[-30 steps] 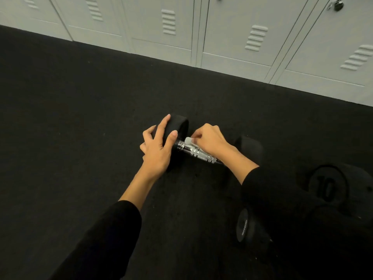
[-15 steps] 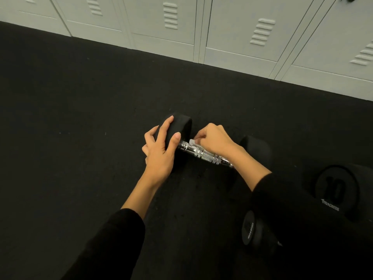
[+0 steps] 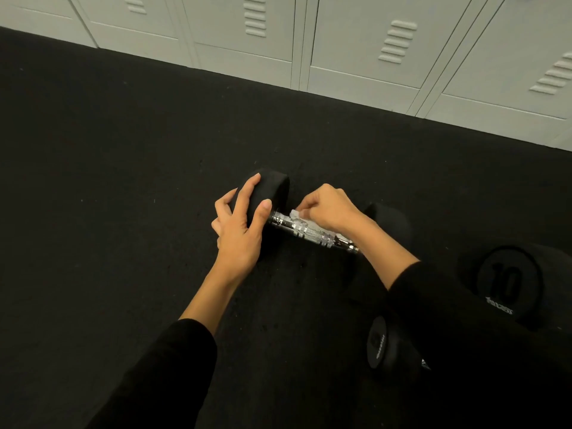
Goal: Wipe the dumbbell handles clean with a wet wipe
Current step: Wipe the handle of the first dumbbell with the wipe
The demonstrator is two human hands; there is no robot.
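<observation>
A black dumbbell lies on the dark floor with its chrome handle (image 3: 312,232) running from upper left to lower right. My left hand (image 3: 240,230) grips the dumbbell's left head (image 3: 274,187), fingers spread over its top and side. My right hand (image 3: 329,209) is closed over the handle's far side, pinching a small white wet wipe (image 3: 295,215) against the metal near the left end. The right head (image 3: 391,222) shows behind my right wrist, partly hidden by the arm.
A second black dumbbell marked 10 (image 3: 507,281) lies at the right, its near head (image 3: 379,343) beside my right sleeve. Pale grey lockers (image 3: 356,44) line the far edge of the black rubber floor (image 3: 108,181).
My right hand with the wipe has shifted slightly along the handle near its left end. The left hand stays on the left head. The camera has tilted a little.
</observation>
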